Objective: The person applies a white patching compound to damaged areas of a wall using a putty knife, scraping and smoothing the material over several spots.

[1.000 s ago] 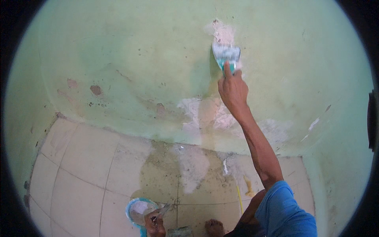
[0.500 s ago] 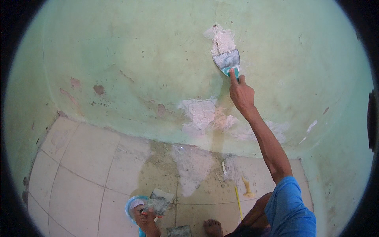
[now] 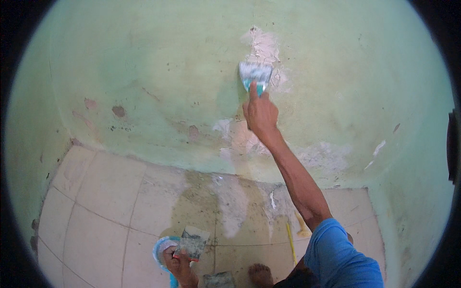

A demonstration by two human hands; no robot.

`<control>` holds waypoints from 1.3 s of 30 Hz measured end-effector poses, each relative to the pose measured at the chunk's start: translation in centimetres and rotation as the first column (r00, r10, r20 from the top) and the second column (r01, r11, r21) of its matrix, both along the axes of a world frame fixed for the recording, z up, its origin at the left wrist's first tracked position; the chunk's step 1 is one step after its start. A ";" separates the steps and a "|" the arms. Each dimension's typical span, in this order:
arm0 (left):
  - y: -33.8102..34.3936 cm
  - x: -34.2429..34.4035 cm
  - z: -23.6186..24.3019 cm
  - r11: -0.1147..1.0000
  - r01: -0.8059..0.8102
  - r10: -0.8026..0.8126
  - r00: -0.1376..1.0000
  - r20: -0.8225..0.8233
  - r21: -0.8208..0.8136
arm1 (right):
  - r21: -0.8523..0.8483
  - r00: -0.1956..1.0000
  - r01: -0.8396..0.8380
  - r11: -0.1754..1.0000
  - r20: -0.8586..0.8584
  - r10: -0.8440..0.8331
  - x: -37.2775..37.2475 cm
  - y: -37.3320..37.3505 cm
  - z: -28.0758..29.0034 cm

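My right hand (image 3: 261, 115) is reached out to the green wall (image 3: 168, 72), closed round a putty knife (image 3: 256, 73) with a teal handle. Its wide blade, slightly blurred, lies at the lower end of a whitish filler patch (image 3: 265, 45). My index finger stretches along the handle toward the blade. Low at the left, my left hand (image 3: 180, 270) grips a flat scraper (image 3: 193, 243), its blade smeared grey and a red edge by my fingers. Beside and partly behind that hand is a round light-blue container (image 3: 157, 249) with pale filler in it; whether my fingers also hold it is hidden.
More filler patches (image 3: 324, 156) mark the lower wall. A grey-smeared plate (image 3: 218, 280) lies on the tiled floor (image 3: 105, 192) near my bare foot (image 3: 260, 275). A yellow stick (image 3: 291, 242) lies to the right. Dust and debris run along the wall's foot.
My right hand and the putty knife have moved left along the wall, and the blade has turned more upright. My left hand's scraper has tilted slightly.
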State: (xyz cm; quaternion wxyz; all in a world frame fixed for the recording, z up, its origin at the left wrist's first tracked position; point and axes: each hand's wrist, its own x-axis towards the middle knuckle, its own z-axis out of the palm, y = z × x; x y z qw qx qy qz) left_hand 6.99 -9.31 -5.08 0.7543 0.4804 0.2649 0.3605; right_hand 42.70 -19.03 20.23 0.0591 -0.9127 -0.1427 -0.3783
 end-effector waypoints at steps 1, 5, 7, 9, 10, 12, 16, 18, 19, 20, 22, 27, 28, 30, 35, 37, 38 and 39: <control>-0.2 0.3 0.7 0.999 -0.033 0.033 0.999 -0.018 -0.018 | -0.037 0.997 -0.022 0.999 -0.074 0.019 -1.2 -0.7 -1.0; 1.8 1.4 1.5 0.993 0.118 -0.119 0.992 -0.048 -0.012 | -0.085 0.887 -0.411 0.908 -0.269 0.376 -4.2 -6.3 -2.6; 2.9 3.4 3.3 0.981 0.188 -0.188 0.982 0.014 -0.055 | 0.104 0.620 -0.679 0.726 -0.448 0.644 -6.6 -7.5 -3.2; 3.9 6.4 3.6 0.935 0.295 -0.261 0.948 0.180 -0.198 | 0.251 0.300 -0.820 0.514 -0.576 0.760 -9.6 -7.9 -4.1; 4.1 7.9 4.1 0.897 0.357 -0.287 0.919 0.269 -0.260 | 0.224 0.190 -0.904 0.365 -0.553 0.811 -10.4 -8.2 -4.9; 4.4 9.7 6.9 0.824 0.487 -0.372 0.850 0.373 -0.289 | 0.071 0.257 -0.918 0.391 -0.644 0.720 -12.7 -8.6 -4.4; 6.1 10.1 6.6 0.840 0.518 -0.419 0.807 0.417 -0.159 | -0.203 0.493 -0.848 0.490 -0.643 0.586 -12.5 -10.7 -3.8; 6.4 9.0 8.6 0.909 0.397 -0.313 0.852 0.420 -0.129 | -0.251 0.614 -0.749 0.613 -0.612 0.499 -11.4 -12.3 -3.4; 6.0 8.6 9.7 0.929 0.349 -0.266 0.862 0.432 -0.124 | -0.252 0.675 -0.687 0.682 -0.569 0.469 -10.6 -14.0 -3.6; 5.9 8.2 10.6 0.956 0.288 -0.239 0.869 0.432 -0.050 | -0.247 0.732 -0.619 0.746 -0.525 0.434 -9.7 -15.4 -3.8; 5.4 8.1 10.3 0.988 0.147 -0.157 0.941 0.299 0.054 | -0.029 0.792 -0.595 0.803 -0.193 0.580 -7.8 -16.1 -2.4; 4.1 8.1 8.8 0.991 -0.001 -0.027 0.977 0.212 0.131 | 0.269 0.924 -0.380 0.885 0.162 0.347 -3.2 -9.4 6.6; 3.6 8.3 8.6 0.992 -0.003 -0.024 0.976 0.218 0.125 | 0.150 0.939 -0.243 0.958 0.285 0.193 -2.0 -8.3 8.1; 3.3 8.7 8.3 0.990 -0.010 -0.024 0.970 0.243 0.137 | 0.134 0.965 -0.002 0.991 0.260 -0.033 1.5 -6.0 9.3; 3.9 8.4 7.1 0.977 -0.086 0.024 0.953 0.302 0.195 | 0.039 0.994 -0.100 0.994 0.058 0.097 1.8 -1.0 0.6; 3.7 8.5 7.5 0.990 -0.061 0.017 0.945 0.327 0.124 | -0.047 0.993 -0.112 0.993 -0.044 0.110 0.9 -2.1 -1.8; 3.8 8.5 7.7 0.994 -0.057 0.022 0.940 0.341 0.092 | -0.067 0.985 -0.146 0.987 -0.107 0.138 0.2 -2.8 -2.7; 3.8 8.5 7.6 0.996 -0.046 0.017 0.938 0.347 0.074 | -0.088 0.972 -0.185 0.979 -0.163 0.169 -0.5 -4.1 -3.1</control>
